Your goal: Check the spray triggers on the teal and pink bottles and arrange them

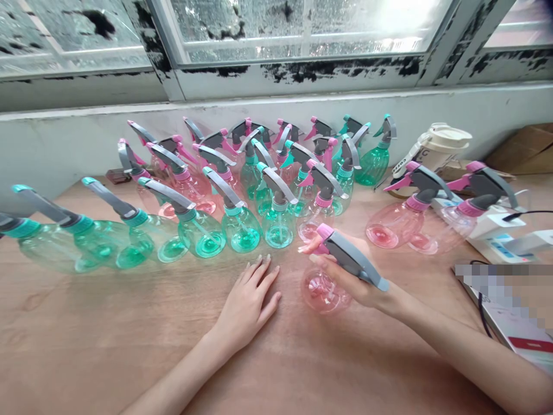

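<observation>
In the head view, the only one here, the right hand (354, 281) wraps the neck of a see-through pink plastic spray bottle with a pink nozzle and a long grey lever (326, 295), in front of the rows and right of the middle of the brown wood-grain table (142, 346). The grip is closed around that neck, fingers on the trigger side, with the lever lying over the hand toward the wrist. The nozzle points away from the person and a little left; the bottle's long axis runs from the grip down to the rounded base, which shows below and slightly left of the hand. Whether that base touches the wood I cannot tell. The key relation is that the nearest pink bottle with a pink collar (315, 220), at the right end of the front row, lies just beyond the fingertips, while two pink bottles with dark grey necks (395, 223) (449, 225) stand farther off to the right. The right hand is the nearer to all three. The left hand (246, 305) holds nothing: it lies palm down with fingers slightly spread, left of the held bottle and apart from it, its fingertips toward a row of clear green spray bottles with grey levers (203, 235).
</observation>
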Demonstrator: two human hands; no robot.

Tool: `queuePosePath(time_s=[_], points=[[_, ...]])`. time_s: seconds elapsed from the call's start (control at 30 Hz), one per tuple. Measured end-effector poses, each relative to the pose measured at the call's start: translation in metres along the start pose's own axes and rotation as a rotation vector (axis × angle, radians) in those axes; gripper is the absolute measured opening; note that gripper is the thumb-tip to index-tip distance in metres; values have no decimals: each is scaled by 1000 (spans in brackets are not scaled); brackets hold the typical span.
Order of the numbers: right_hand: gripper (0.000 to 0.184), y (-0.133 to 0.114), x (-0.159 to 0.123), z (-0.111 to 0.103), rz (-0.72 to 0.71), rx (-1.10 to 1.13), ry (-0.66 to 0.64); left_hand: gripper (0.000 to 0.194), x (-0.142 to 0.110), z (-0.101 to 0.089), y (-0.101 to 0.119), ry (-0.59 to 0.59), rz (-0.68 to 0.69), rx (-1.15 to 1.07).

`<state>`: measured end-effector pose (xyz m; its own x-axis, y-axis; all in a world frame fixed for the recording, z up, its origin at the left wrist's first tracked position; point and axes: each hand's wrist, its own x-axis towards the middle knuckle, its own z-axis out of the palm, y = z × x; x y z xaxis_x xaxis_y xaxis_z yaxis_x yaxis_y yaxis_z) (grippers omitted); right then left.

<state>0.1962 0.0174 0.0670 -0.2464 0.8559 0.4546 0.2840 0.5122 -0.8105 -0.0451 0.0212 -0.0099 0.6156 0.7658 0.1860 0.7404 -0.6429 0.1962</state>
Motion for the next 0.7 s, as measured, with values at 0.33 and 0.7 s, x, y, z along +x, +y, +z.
queuePosePath(time_s=[0.33,0.7], points=[[24,-7,1,-2,-57,-75,44,44,1,-1,-1,-4,0,5],[47,8,-6,3,-80,-103,27,44,0,-2,0,3,-1,-21]])
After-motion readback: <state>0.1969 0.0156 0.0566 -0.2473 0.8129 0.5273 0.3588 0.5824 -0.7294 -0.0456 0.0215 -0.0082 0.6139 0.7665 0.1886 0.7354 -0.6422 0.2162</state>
